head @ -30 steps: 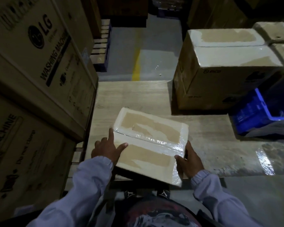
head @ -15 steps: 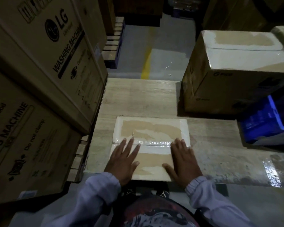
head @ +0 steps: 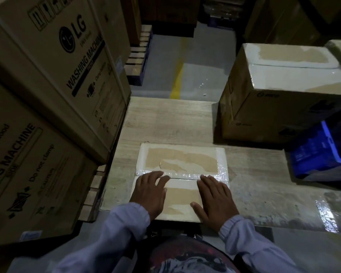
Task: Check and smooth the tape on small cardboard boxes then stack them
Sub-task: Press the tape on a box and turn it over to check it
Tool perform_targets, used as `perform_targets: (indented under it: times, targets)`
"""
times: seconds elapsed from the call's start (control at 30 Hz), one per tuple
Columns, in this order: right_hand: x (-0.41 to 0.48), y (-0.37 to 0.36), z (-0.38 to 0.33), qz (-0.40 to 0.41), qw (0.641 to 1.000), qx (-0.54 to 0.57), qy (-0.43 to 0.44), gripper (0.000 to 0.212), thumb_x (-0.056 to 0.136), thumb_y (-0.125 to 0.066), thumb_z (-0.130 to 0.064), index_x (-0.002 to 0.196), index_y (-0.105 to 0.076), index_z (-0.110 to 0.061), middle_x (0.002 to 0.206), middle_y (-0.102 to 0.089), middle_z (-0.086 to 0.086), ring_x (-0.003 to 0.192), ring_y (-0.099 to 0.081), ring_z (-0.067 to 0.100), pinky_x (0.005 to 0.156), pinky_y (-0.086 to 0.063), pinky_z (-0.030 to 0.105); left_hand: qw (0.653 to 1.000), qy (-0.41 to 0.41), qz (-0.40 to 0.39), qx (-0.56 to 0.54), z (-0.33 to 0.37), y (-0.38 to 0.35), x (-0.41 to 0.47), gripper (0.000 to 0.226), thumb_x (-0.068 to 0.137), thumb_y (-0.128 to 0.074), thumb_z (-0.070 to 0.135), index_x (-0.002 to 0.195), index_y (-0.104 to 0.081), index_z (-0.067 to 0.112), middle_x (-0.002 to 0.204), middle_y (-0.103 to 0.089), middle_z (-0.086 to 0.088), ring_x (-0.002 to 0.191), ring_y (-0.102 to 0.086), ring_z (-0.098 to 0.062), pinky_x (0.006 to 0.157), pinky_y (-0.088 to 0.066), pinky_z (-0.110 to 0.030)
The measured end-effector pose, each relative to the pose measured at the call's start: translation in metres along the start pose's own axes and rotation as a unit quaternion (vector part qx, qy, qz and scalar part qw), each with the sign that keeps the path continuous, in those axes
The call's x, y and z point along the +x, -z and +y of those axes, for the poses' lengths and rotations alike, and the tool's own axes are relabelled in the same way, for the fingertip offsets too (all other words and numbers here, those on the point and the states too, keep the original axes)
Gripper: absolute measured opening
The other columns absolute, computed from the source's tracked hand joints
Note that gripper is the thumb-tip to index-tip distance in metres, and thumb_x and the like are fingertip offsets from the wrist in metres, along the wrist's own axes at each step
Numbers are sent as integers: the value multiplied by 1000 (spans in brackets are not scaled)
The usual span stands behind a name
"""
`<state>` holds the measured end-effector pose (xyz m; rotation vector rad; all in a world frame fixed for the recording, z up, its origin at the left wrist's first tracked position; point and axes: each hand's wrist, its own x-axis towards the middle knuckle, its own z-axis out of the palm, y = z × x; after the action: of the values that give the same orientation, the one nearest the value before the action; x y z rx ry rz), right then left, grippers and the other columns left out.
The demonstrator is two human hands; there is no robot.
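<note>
A small flat cardboard box lies on the wooden table near its front edge. Clear shiny tape runs across the box's middle seam, and white tape borders its edges. My left hand lies flat on the left half of the lid, fingertips on the seam tape. My right hand lies flat on the right half, fingers straight and reaching the same tape, thumb spread inward. Both palms cover the box's near part.
Large LG washing machine cartons wall the table's left side. A bigger taped cardboard box stands at the back right, a blue plastic crate beside it. Grey floor with a yellow line lies beyond the table.
A second ago both hands gripped the tilted box by its near corners. The box was set down square on the table, and both hands now press flat on the lid at the seam tape.
</note>
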<state>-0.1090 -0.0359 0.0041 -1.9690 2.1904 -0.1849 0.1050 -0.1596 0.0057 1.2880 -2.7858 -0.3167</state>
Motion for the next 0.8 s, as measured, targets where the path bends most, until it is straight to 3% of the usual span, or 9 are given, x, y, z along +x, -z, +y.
perform_targets:
  times: [0.1, 0.17, 0.23, 0.37, 0.5, 0.57, 0.63, 0.7, 0.8]
  targets:
    - [19, 7, 4, 27, 999, 20, -6, 68, 84, -51, -55, 132, -53, -7, 136, -50, 12, 123, -50, 34, 101, -40, 44, 1000, 16, -5, -2, -4, 2, 15, 59, 87, -51, 40, 143, -39, 27, 147, -33, -3, 131, -39, -31, 104, -32, -44]
    - [29, 5, 6, 21, 1000, 16, -14, 78, 87, -46, -59, 143, -41, -4, 151, -36, 16, 139, -34, 34, 112, -31, 46, 1000, 10, -16, 14, -9, 1, 21, 78, 88, -46, 52, 154, -16, 25, 162, -8, -9, 148, -10, -33, 117, -15, -48]
    - [35, 1, 6, 8, 1000, -7, -19, 83, 91, -34, -64, 150, -27, -5, 160, -17, 13, 148, -12, 28, 119, -16, 44, 999, -12, -25, 35, -14, 0, 25, 85, 88, -39, 63, 156, -4, 26, 163, 7, -10, 149, 8, -29, 120, -6, -50]
    - [35, -5, 5, -1, 999, -21, -24, 83, 92, -29, -64, 152, -24, -6, 161, -14, 12, 149, -8, 25, 118, -15, 44, 999, -15, -29, 42, -17, -3, 28, 85, 87, -37, 67, 155, -8, 27, 163, 4, -10, 150, 7, -28, 119, -8, -50]
    - [47, 7, 9, 26, 999, -25, -37, 72, 88, -40, -62, 141, -45, -13, 149, -40, 9, 135, -40, 29, 107, -36, 44, 999, -4, -24, 33, -19, -3, 35, 83, 83, -39, 70, 152, -23, 29, 160, -14, -9, 146, -15, -32, 116, -17, -49]
    - [62, 15, 17, 49, 998, -21, -46, 62, 86, -43, -58, 131, -50, -18, 138, -46, 6, 122, -48, 29, 99, -39, 42, 999, -7, -18, 35, -28, 0, 48, 80, 83, -38, 71, 151, -25, 30, 157, -22, -9, 140, -25, -35, 112, -21, -49]
    - [77, 18, 26, 31, 997, -22, -70, 69, 87, -37, -60, 142, -41, -19, 150, -34, 8, 135, -36, 30, 110, -29, 44, 999, -11, -11, 41, -41, 4, 64, 80, 85, -35, 72, 153, -16, 34, 161, -12, -7, 145, -15, -32, 116, -11, -46]
    - [85, 11, 35, 1, 996, -32, -82, 77, 89, -27, -66, 152, -22, -22, 161, -12, 5, 147, -13, 25, 118, -11, 42, 999, -13, 1, 36, -52, 6, 76, 77, 87, -33, 71, 153, -12, 38, 163, -3, -6, 149, -2, -26, 119, -2, -42]
    - [87, 7, 39, 4, 997, -43, -72, 78, 90, -23, -67, 154, -16, -23, 162, -7, 4, 149, -4, 21, 119, -2, 39, 1000, -16, 11, 13, -55, 6, 81, 73, 89, -33, 70, 153, -13, 40, 163, -7, -4, 150, 1, -21, 120, -6, -42]
